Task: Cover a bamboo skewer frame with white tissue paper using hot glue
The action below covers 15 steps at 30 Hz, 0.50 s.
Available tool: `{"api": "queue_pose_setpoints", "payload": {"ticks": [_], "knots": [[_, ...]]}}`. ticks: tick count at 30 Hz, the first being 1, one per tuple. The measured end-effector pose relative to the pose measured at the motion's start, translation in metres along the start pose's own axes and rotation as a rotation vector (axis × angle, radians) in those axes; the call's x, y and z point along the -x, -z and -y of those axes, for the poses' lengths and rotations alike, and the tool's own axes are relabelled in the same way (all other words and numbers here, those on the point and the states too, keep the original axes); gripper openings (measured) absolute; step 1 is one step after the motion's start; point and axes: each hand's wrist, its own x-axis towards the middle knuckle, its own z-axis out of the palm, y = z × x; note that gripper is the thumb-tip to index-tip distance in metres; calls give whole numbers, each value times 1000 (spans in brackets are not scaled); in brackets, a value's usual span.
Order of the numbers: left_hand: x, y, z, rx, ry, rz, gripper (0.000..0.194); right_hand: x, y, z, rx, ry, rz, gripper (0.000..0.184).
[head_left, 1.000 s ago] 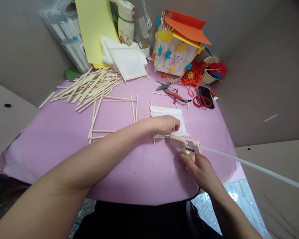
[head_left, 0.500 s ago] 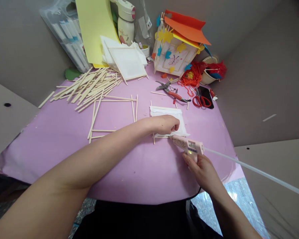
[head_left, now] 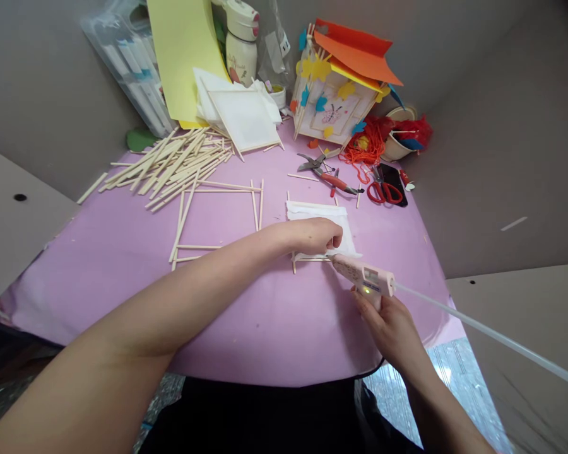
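Note:
My right hand (head_left: pixel 392 325) is wrapped round the grip of a pale pink hot glue gun (head_left: pixel 366 276). A long clear glue stick (head_left: pixel 492 334) juts from its back, and a small light glows on its side. The nozzle points at the near edge of a small wooden stick frame (head_left: pixel 294 265) covered with white tissue paper (head_left: pixel 312 211). Across this paper lies my left hand (head_left: pixel 324 235), its fingers curled and pinching near the paper's front edge. The hand itself hides the exact grip and part of the sheet.
A square of sticks (head_left: pixel 262 208) lies left of the work, with a stick pile (head_left: pixel 170 164) behind it. Farther back stand a covered frame (head_left: pixel 248 123), a bottle (head_left: pixel 241 53) and a decorated paper house (head_left: pixel 336 94). Pliers (head_left: pixel 331 178), scissors (head_left: pixel 383 191) and a phone (head_left: pixel 392 180) lie to the right.
The glue gun in my right hand has shifted slightly to the right along the frame's near edge. My left hand stays in place on the paper.

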Motion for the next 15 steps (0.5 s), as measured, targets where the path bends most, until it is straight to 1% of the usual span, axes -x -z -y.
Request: {"api": "queue_pose_setpoints", "payload": {"ticks": [2, 8, 15], "knots": [[0, 0, 0, 1, -3, -3, 32, 1, -2, 3, -36, 13, 5, 39], [0, -1, 2, 12, -19, -10, 34, 0, -11, 16, -52, 76, 99, 36], [1, 0, 1, 8, -13, 1, 34, -3, -18, 21, 7, 97, 104, 37]]}}
